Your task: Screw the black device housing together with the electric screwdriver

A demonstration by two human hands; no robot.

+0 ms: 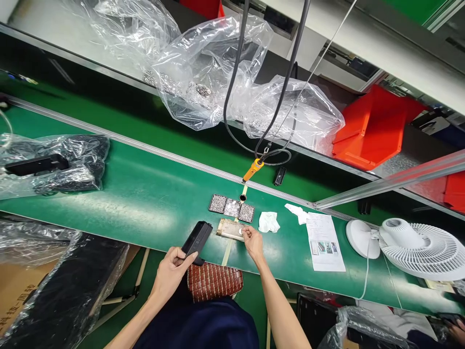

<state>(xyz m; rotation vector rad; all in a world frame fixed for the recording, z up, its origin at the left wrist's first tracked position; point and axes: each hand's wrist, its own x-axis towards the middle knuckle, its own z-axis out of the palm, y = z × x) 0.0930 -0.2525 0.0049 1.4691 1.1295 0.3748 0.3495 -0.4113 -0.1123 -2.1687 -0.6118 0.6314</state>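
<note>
My left hand [177,259] grips a long black plastic housing [198,240], tilted at the table's front edge, thumb on top and fingers at its near end. My right hand [252,238] is closed in a pinch over the right end of a pale, worn fixture block [225,228]. A small whitish round spot shows by these fingertips; whether they hold a part is hidden. Just behind the block stand three small square trays of tiny metal parts: the left tray [218,203], the middle tray [231,207] and the right tray [246,213].
An orange electric screwdriver [253,169] hangs on a cable behind the trays. To the right lie a white cloth [269,222], a printed sheet [324,241] and a white fan [417,247]. A plastic bag of black parts [83,162] sits left. Red bins [374,128] stand on the shelf.
</note>
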